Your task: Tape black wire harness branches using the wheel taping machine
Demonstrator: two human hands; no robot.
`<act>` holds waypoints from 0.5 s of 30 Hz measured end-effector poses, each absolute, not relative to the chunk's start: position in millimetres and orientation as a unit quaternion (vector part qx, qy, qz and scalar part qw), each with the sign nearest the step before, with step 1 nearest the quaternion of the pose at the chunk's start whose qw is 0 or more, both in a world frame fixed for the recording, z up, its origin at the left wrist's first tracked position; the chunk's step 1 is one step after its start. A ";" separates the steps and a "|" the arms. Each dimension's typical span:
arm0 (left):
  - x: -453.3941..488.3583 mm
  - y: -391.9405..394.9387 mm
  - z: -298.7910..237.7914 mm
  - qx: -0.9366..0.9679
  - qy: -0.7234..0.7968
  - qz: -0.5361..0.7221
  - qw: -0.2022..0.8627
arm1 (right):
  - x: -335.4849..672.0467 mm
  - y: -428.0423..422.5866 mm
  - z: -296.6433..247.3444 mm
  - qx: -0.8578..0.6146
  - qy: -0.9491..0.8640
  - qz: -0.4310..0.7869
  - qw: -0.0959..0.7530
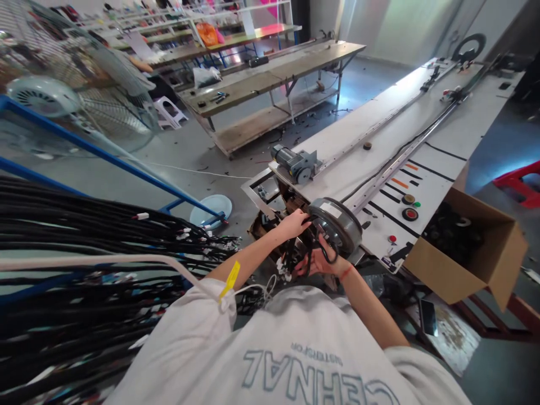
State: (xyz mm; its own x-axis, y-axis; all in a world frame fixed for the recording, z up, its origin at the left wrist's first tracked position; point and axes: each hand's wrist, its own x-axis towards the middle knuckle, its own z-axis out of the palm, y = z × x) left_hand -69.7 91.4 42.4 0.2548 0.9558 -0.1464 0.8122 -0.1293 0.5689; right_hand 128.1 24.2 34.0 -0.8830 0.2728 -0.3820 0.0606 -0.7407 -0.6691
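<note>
Left hand [293,224] touches the left rim of the grey drum [340,220] at the worktop's [379,146] near end, grip unclear. Right hand [321,263], just nearer, is closed around a black cable [332,257] under the drum.

The left hand [292,224] lost its fingertips behind the grey reel [337,222]. The cable bundle [84,270] ran off the left edge, and the box [472,264] held dark contents that were unreadable.
</note>
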 end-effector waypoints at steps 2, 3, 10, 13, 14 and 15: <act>-67.5 91.1 43.7 0.748 0.609 0.077 0.253 | 119.7 26.9 24.2 -0.317 -0.378 0.867 0.064; -65.7 90.2 42.7 0.750 0.614 0.050 0.241 | 125.9 21.6 19.5 -0.339 -0.395 0.850 0.079; -27.7 83.3 11.9 0.714 0.677 -0.036 0.175 | 245.3 2.8 -4.2 -0.605 -0.455 0.599 0.261; -17.0 89.9 6.9 0.689 0.702 -0.029 0.178 | 270.2 54.8 -12.5 -0.730 -0.543 0.378 0.169; -16.6 91.2 7.0 0.682 0.710 -0.024 0.177 | 273.6 72.2 -12.9 -0.743 -0.564 0.326 0.153; -17.6 91.4 7.8 0.675 0.717 -0.017 0.172 | 275.7 86.8 -11.8 -0.748 -0.578 0.284 0.157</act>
State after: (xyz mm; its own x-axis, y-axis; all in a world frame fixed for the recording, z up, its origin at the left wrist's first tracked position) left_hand -17.6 91.4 7.8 -0.0285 0.9624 -0.2702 0.9744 0.0871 0.2074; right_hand 275.7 86.8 -11.8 0.1689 0.9548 -0.2446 0.7767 -0.2818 -0.5633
